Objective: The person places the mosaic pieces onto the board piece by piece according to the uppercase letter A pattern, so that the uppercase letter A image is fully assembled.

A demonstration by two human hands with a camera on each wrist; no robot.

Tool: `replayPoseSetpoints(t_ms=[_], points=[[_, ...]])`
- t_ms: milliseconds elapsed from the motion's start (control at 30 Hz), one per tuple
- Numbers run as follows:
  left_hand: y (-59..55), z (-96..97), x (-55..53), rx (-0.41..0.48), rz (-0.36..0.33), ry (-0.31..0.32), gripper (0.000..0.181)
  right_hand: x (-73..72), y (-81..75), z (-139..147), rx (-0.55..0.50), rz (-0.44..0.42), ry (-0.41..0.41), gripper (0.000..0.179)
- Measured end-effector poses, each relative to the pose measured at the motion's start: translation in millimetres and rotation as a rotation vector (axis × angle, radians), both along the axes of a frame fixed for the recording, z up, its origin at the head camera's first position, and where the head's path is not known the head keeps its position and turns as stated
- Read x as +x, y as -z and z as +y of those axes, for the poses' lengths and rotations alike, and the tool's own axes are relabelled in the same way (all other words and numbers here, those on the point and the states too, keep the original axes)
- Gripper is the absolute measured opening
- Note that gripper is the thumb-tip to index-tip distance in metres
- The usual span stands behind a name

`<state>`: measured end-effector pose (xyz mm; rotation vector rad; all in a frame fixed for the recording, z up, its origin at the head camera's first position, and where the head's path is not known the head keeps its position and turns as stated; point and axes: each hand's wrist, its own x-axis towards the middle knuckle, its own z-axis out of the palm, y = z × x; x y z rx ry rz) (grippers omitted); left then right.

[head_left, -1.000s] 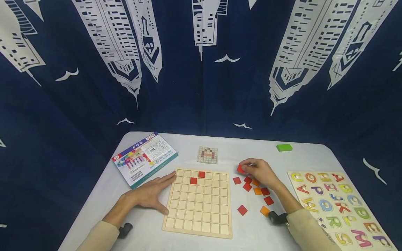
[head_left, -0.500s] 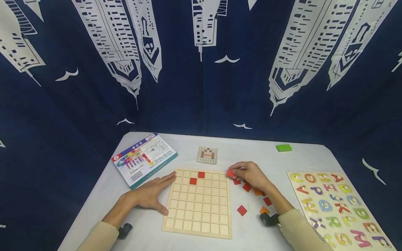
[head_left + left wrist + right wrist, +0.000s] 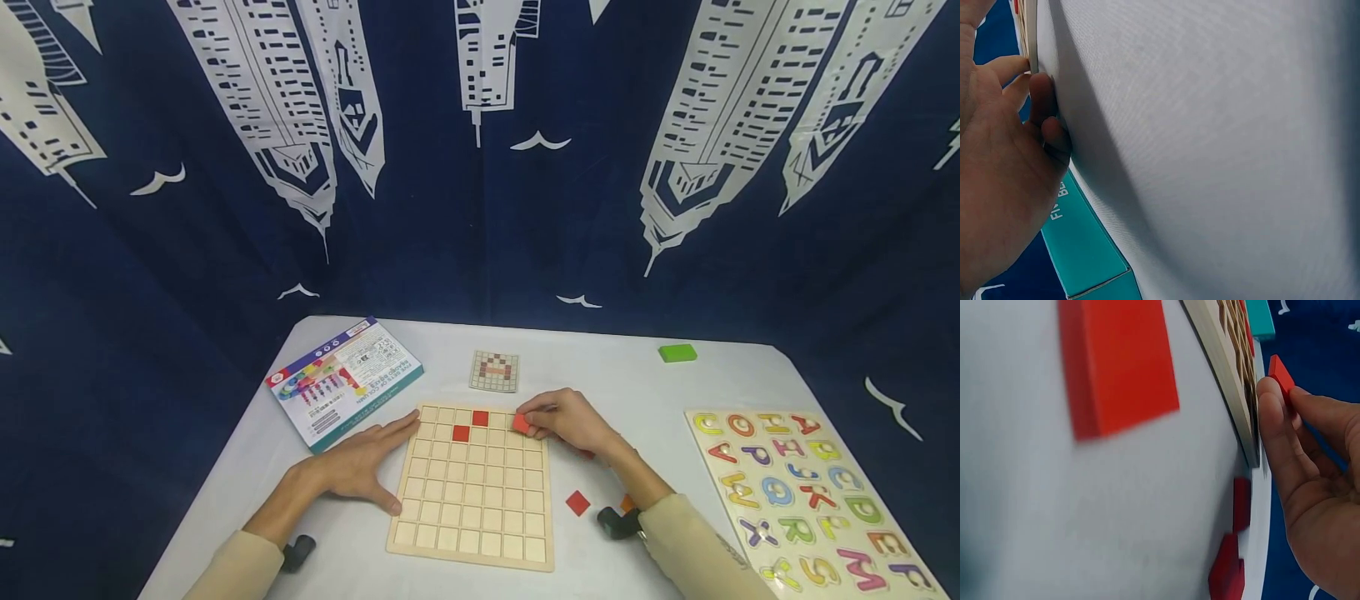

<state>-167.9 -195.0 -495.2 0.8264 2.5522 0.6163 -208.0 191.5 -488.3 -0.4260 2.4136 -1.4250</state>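
Observation:
A wooden grid board (image 3: 471, 493) lies in the middle of the table, with one red square tile (image 3: 481, 418) in its far row and another red tile (image 3: 461, 433) one row nearer. My right hand (image 3: 567, 421) pinches a red tile (image 3: 521, 423) over the board's far right corner; the right wrist view shows this tile (image 3: 1280, 376) between thumb and fingers. At the board's left edge my left hand (image 3: 356, 463) rests with fingers spread, thumb and fingertips touching the rim. Beneath the right hand most of the loose tiles are hidden; one red tile (image 3: 577, 503) shows beside the board.
A small pattern card (image 3: 495, 371) lies beyond the board. Back left is a flat printed box (image 3: 345, 383), near the left hand. An alphabet puzzle board (image 3: 813, 500) covers the right side, and a green block (image 3: 678, 353) sits at the back right.
My right hand has carried the red tile leftward from above the loose pile to over the board's far right corner. The left hand has stayed at the board's left edge.

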Motion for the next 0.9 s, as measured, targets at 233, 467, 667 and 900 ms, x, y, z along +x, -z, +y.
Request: replayPoseSetpoints(t_ms=[233,467,667,900], points=[[1.3,0.0,-0.6,0.0,-0.001,-0.004,0.133,-0.5,2.2,-14,-0.008,0.04,-0.064,0.015],[1.4,0.1,-0.5,0.008,-0.003,-0.005,0.134,0.5,0.1,-24,0.008,0.058,-0.098,0.015],[1.9,-0.6,-1.0,0.004,0.006,0.0,0.133,1.8,-1.1,-31,0.054,0.114,-0.117,0.013],[1.1,-0.8,-0.9,0.008,0.0,0.003,0.133,2.8,-0.8,-35,0.076,0.116,-0.107,0.012]])
